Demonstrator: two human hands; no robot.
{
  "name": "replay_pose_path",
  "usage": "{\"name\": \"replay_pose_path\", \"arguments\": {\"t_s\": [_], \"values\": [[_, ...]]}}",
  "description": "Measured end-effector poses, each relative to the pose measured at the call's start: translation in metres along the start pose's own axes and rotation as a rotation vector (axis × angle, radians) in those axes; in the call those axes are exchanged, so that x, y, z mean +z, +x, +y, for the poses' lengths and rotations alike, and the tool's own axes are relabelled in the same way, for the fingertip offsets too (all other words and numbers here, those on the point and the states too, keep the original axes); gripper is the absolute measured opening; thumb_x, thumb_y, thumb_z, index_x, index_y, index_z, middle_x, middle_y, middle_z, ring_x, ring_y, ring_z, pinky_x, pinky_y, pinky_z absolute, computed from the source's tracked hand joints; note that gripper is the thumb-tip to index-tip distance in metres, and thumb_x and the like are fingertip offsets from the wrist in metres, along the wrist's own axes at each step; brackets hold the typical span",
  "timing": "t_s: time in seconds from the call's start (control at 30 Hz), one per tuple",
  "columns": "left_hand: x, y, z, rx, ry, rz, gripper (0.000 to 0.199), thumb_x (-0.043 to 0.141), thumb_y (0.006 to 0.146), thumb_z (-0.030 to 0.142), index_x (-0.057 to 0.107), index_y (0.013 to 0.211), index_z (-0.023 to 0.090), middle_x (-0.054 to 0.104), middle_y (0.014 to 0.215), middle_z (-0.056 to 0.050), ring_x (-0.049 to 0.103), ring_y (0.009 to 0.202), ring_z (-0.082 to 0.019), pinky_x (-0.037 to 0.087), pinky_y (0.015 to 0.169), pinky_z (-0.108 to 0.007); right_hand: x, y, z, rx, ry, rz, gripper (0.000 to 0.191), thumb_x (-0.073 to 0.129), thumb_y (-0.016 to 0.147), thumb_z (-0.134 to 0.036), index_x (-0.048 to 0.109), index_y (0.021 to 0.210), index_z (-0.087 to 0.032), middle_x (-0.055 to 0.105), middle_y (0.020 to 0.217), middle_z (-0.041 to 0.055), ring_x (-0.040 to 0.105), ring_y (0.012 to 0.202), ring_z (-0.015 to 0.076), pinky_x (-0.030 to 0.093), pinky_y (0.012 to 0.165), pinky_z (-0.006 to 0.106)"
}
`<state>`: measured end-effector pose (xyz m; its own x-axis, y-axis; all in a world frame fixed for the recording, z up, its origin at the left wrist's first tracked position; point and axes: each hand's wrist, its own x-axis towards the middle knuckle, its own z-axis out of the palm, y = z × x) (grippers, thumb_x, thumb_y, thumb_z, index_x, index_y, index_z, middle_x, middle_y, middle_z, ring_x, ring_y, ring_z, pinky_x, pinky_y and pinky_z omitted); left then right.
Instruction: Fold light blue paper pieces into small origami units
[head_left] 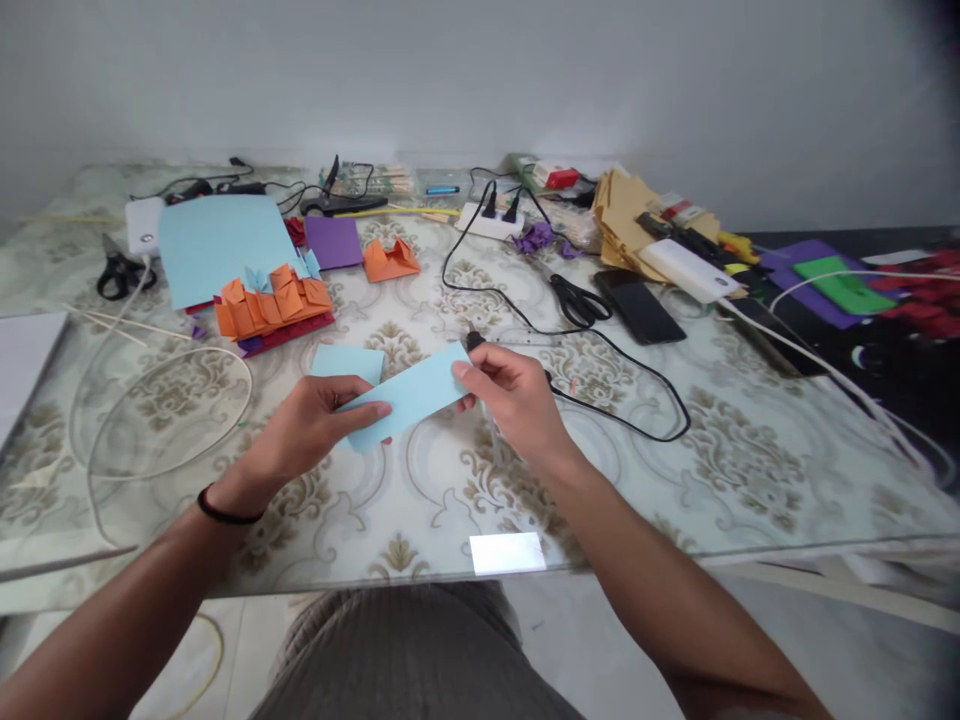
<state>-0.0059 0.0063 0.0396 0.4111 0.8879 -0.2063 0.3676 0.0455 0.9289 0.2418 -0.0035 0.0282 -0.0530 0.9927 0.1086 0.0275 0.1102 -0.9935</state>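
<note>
A blue strip (416, 395) is held at a slant above the desk (645, 530) by two hands, its right end farther from the body. The left end is pinched by the left hand (322, 418), its grip closed with the thumb laid along the upper face (a dark band (229, 512) is worn on that wrist). The right end is pinched by the right hand (514, 395), whose grip is closed too, thumb on top. A blue piece (351, 361) is seen just behind the left hand, partly hidden by it and the strip. Beyond the right hand, a black tool (475, 341) is partly covered by the fingers; scissors (579, 300) and a phone (640, 306) are placed farther back, side by side. On the left, folded orange pieces (277, 308) are gathered in front of a large blue sheet (229, 240), and a purple sheet (333, 242) is set near a lone orange piece (391, 261). Two plugs are seated in a white power strip (480, 222)
</note>
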Motion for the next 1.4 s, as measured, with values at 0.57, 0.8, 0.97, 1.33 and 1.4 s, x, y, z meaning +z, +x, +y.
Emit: {"name": "replay_pose_path", "arguments": {"t_s": [0.57,0.8,0.97,1.33,1.4], "values": [[0.011,0.0,-0.002,0.063,-0.239,0.064,0.022,0.081,0.081,0.036,0.079,0.081,0.015,0.077,0.083,-0.005,0.066,0.07,-0.018,0.054,0.066,-0.028,0.014,-0.011,-0.002,0.102,-0.082,-0.413,0.025,0.07,0.091,-0.042,0.067,0.087,-0.018,0.065,0.075,0.0004,0.059,0.064,0.0126,0.051,0.062,0.026],[0.016,-0.001,-0.002,0.13,-0.027,0.077,0.042,0.071,0.089,0.04,0.056,0.06,0.015,0.047,0.056,0.005,0.037,0.053,-0.007,0.03,0.048,-0.02,0.02,-0.013,0.006,0.249,0.056,-0.427,0.029,0.08,0.083,-0.041,0.065,0.083,-0.017,0.067,0.069,-0.0012,0.06,0.048,0.0098,0.051,0.05,0.024],[0.019,-0.003,0.0,0.109,-0.026,0.031,0.045,0.065,0.092,0.045,0.052,0.061,0.015,0.041,0.057,0.005,0.034,0.054,-0.008,0.028,0.048,-0.022,0.021,-0.015,0.005,0.258,0.074,-0.461,0.028,0.08,0.084,-0.038,0.06,0.078,-0.018,0.065,0.066,-0.003,0.061,0.048,0.0098,0.049,0.05,0.022],[0.014,-0.003,-0.005,0.071,-0.079,-0.087,0.032,0.073,0.089,0.042,0.068,0.074,0.015,0.056,0.065,0.003,0.047,0.061,-0.011,0.035,0.055,-0.023,0.014,-0.011,0.002,0.098,-0.038,-0.396,0.019,0.07,0.09,-0.034,0.065,0.08,-0.017,0.054,0.071,-0.0025,0.049,0.065,0.0112,0.038,0.057,0.023],[0.014,-0.003,-0.006,0.078,-0.035,-0.085,0.027,0.073,0.089,0.042,0.074,0.085,0.015,0.062,0.07,0.001,0.051,0.064,-0.012,0.037,0.057,-0.023,0.015,-0.011,0.002,0.118,-0.072,-0.401,0.018,0.071,0.088,-0.034,0.066,0.081,-0.018,0.056,0.071,-0.0019,0.05,0.066,0.012,0.04,0.058,0.023]]}}
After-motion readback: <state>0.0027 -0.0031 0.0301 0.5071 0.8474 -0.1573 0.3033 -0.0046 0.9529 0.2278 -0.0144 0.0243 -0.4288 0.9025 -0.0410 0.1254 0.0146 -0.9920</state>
